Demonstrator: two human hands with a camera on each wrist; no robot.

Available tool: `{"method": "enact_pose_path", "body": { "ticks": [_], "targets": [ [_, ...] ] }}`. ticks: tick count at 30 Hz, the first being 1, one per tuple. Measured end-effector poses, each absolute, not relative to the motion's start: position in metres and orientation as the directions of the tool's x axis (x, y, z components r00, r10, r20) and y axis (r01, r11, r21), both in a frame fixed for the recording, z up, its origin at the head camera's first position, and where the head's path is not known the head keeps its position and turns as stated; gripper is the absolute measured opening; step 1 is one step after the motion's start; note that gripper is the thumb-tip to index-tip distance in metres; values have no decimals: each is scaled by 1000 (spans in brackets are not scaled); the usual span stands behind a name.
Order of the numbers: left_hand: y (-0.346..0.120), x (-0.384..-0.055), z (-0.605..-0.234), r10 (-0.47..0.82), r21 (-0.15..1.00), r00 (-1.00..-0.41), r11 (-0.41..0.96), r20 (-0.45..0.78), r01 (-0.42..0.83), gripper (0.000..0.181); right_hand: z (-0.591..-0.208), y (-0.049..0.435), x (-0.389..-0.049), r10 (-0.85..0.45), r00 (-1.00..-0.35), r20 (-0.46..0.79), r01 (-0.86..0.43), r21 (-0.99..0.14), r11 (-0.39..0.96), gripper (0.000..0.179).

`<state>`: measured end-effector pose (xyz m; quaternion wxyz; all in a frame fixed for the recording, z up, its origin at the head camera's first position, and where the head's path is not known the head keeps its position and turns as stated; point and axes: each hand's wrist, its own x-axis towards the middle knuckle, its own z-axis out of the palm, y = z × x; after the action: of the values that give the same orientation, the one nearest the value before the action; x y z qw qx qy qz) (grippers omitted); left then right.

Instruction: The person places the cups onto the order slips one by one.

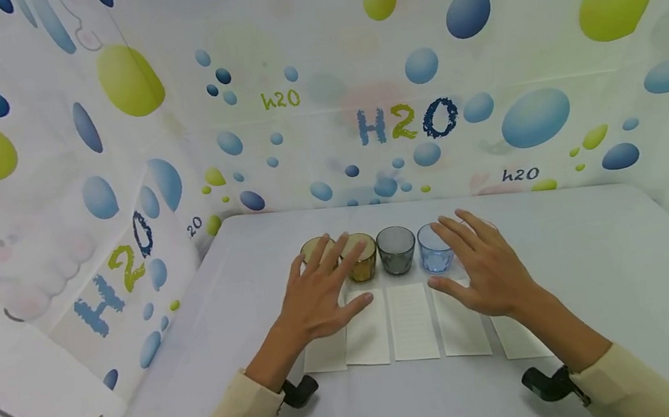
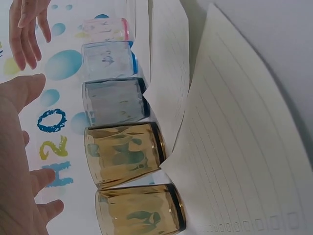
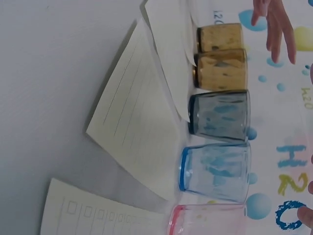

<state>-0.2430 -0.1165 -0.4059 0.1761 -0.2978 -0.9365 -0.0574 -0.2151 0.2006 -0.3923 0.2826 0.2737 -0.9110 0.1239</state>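
Note:
Spread above the table, my left hand hovers over the two amber glasses, its straight fingers overlapping them in the head view. The nearer-middle amber glass and the outermost amber glass begin the row. A grey glass stands in the middle, then a blue glass. At the right end is a pink-tinted glass, mostly hidden behind my right hand in the head view. That hand is also spread, holding nothing. Several lined paper sheets lie before the glasses.
The white table extends to both sides of the row. Behind it hangs a white backdrop with blue and green dots and H2O lettering. Dark wrist cameras sit at the cuffs.

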Motion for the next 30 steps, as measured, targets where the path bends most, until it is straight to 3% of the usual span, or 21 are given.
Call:
{"method": "enact_pose_path", "body": {
  "ticks": [24,30],
  "targets": [
    [-115,-263,-405,514,10,-786,835,344,551,91,-390,184,-238,-415,-742,527,-536,-94,839,83],
    [-114,-269,-406,502,6,-803,847,322,532,89,-390,183,-243,-434,-729,529,-546,-67,835,84]
  ]
}}
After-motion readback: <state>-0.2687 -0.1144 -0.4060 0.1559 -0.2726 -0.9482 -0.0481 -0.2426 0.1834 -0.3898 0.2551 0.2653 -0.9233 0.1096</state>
